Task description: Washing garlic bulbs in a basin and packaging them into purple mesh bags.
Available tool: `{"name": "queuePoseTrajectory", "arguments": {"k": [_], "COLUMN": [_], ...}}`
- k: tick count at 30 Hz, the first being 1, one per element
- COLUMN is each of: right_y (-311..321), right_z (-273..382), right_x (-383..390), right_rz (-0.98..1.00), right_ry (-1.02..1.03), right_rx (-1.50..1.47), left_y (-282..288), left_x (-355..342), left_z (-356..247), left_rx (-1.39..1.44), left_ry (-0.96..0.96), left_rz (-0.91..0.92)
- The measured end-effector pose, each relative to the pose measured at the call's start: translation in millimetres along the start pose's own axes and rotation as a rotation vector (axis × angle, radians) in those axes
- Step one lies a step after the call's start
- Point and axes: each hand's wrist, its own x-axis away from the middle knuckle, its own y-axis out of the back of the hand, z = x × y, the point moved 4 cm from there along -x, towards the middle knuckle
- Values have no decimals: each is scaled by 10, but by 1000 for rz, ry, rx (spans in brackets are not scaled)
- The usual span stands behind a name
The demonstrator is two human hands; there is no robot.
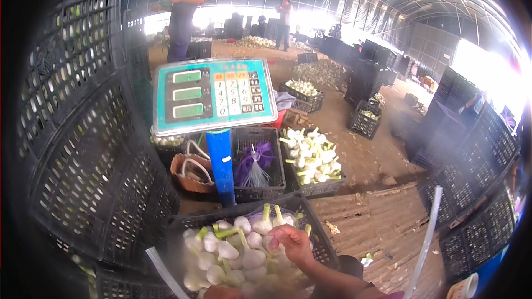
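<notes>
A black plastic crate (327, 246) in front of me is filled with white garlic bulbs (228, 249) on short green stems. Above its right side hovers my right hand (293, 243), fingers curled together over the bulbs; what they pinch, if anything, is hidden. Only the back of my left hand (223, 293) shows at the lower edge, low against the near bulbs, its fingers out of sight. Just beyond the crate rises the blue post (220, 166) of a weighing scale, topped by a teal display panel (216, 95) with a keypad.
Tall stacked black crates (88, 160) wall off the left. Behind the scale stand a crate with purple mesh bags (257, 163), a brown basket (194, 173) and another garlic crate (313, 158). More crates (471, 144) line the right. Two people (184, 16) stand farther back.
</notes>
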Motion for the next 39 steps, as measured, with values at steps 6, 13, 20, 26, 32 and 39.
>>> {"name": "queuePoseTrajectory", "arguments": {"k": [6,13,20,26,32,39], "right_y": [-179,-165,-120,-208,-478,-765], "right_z": [333,587,648,-31,-152,-315], "right_x": [-138,6,33,179,405,379], "right_rz": [23,-28,87,232,381,257], "right_ry": [104,209,168,105,214,22], "right_rx": [52,-82,128,355,628,599], "left_y": [119,106,156,4,-175,-81], "left_x": [-194,-69,-123,-95,-365,-637], "left_z": [120,774,488,1188,856,-60], "left_rx": [-14,429,342,401,866,-552], "left_ry": [168,717,590,724,511,-261], "left_rz": [-158,-215,-298,-75,-245,-192]}}
